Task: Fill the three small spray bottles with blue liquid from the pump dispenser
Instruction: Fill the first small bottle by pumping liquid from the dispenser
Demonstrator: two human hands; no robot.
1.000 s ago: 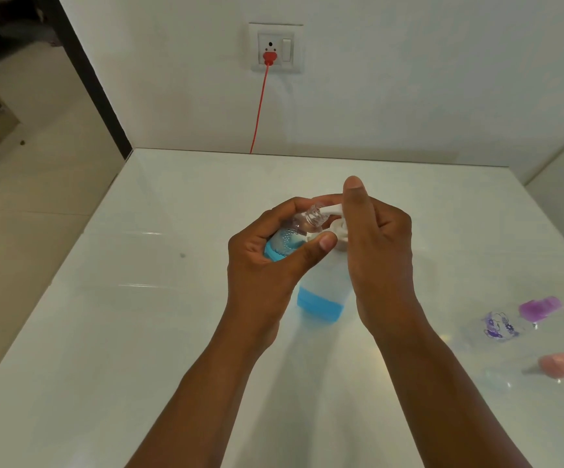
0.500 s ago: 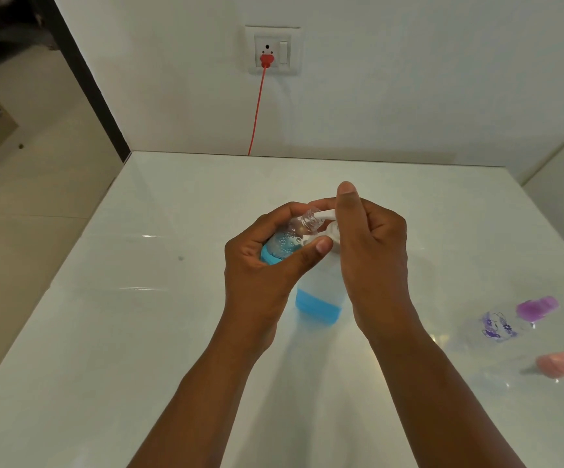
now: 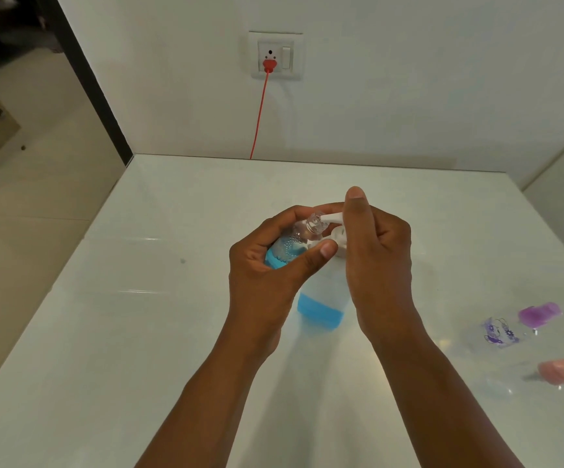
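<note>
Your tilted clear spray bottle (image 3: 287,248), partly filled with blue, meets the nozzle of the upright white pump dispenser (image 3: 324,298); two capped bottles, purple (image 3: 510,327) and pink (image 3: 540,374), lie right.

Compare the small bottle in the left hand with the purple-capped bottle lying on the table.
The held bottle is uncapped, tilted to the pump spout, part-filled with blue liquid; the purple-capped bottle lies on its side, capped, with no blue visible. The left hand grips one; the other lies untouched. Both are small and clear.
</note>
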